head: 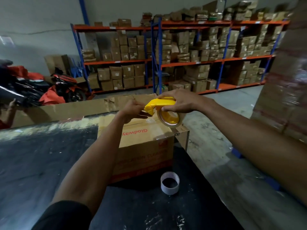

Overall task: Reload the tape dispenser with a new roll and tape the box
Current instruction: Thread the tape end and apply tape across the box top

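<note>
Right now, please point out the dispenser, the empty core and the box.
dispenser [163, 102], head view, on its yellow handle.
empty core [170, 188], head view, on its white outer wall.
box [144, 146], head view, on its near side.

Your tape dispenser [160, 103] is smooth yellow plastic with a slight sheen, and the roll [169, 119] on it is glossy tan film tape. The box [146, 141] is matt brown corrugated cardboard with red print and shiny clear tape strips on top; the spent core [170, 182] beside it looks like pale matt paperboard. Your worktop [41, 155] is a dark, scuffed surface with whitish worn patches, semi-gloss where light hits.
</note>
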Demonstrator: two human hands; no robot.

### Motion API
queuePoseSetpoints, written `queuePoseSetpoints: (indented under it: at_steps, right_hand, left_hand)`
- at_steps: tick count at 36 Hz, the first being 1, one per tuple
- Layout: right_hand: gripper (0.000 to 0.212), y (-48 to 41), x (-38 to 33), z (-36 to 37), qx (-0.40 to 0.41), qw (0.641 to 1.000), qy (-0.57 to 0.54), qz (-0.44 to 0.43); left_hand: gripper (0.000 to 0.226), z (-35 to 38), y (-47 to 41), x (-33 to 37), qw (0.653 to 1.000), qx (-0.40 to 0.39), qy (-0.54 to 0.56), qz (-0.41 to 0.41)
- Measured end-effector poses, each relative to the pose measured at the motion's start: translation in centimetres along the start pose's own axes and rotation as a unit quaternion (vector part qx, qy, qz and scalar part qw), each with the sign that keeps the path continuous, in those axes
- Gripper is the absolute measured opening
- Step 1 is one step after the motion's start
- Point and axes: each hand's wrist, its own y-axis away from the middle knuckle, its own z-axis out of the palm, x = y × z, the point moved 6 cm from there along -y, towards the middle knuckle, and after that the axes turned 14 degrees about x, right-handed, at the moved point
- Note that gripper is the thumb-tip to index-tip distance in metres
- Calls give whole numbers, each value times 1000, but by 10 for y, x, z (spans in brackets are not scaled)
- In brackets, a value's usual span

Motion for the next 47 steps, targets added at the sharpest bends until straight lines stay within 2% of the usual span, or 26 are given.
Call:
queuePoseSetpoints:
  at_steps: [3,6,9,14,18,21,27,32,35,38,47]
  right_hand:
    - [66,-3,-1,4,0,1000,17,10]
    - [69,-5,-5,11,1,999,30,18]
    - [72,-8,-7,22,11,999,42,31]
    - [58,-7,-12,52,50,996,37,70]
    - [46,-7,-14,72,55,992,42,105]
    - [34,-6,-8,80,38,989,19,139]
    - [43,-14,-1,103,24,987,57,148]
    - [45,-31,4,115,-16,984,58,167]
    - [48,-39,7,116,-39,980,56,186]
    - [46,-46,6,118,-65,977,65,190]
    - [46,-60,3,124,-135,966,83,207]
  left_hand:
    - [22,3,-11,-13,998,-29,38,-49]
    - [20,3,-27,-24,997,-30,38,-60]
    - [21,4,-44,-32,999,-36,-9,-15]
    - [10,14,-67,-35,989,-90,-102,64]
    - [14,33,-83,-49,981,-108,-144,76]
    - [15,30,-101,-66,983,-91,-149,50]
    - [25,30,-126,-74,971,-98,-216,40]
    - [17,36,-143,-96,974,-65,-208,59]
    - [15,38,-141,-99,968,-54,-214,117]
    - [15,37,-137,-102,964,-10,-216,156]
    - [13,34,-129,-108,957,67,-213,185]
